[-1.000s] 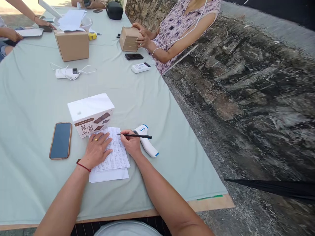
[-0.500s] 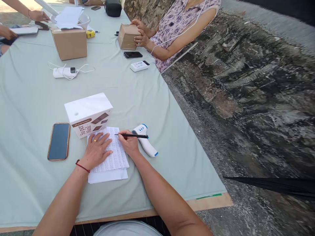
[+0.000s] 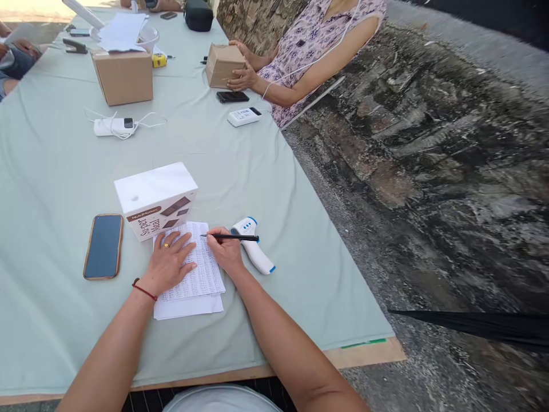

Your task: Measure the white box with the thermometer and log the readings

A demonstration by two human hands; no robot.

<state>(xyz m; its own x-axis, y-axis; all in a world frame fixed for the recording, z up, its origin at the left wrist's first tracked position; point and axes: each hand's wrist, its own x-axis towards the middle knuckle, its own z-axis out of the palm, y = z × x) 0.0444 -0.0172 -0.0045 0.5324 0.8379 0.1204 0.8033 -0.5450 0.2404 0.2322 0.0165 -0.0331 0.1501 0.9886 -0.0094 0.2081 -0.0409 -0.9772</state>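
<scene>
Now the black pen [image 3: 242,237] is gripped by the right hand [image 3: 226,252], thumb and fingers closed on it, its tip held over the upper part of the written sheet [image 3: 201,277]; whether the paper is touched cannot be told. Flat across that same sheet, meanwhile, the left hand [image 3: 170,264] is spread, fingers apart, nothing grasped. More white paper [image 3: 189,308] is seen beneath, and close beyond stands the white box [image 3: 156,186]. On the right, a white thermometer [image 3: 261,258] is partly crossed by the pen; on the left, a phone [image 3: 103,246] is laid screen up. Farther off, a cardboard box [image 3: 221,67] is held by a co-worker [image 3: 300,63].
</scene>
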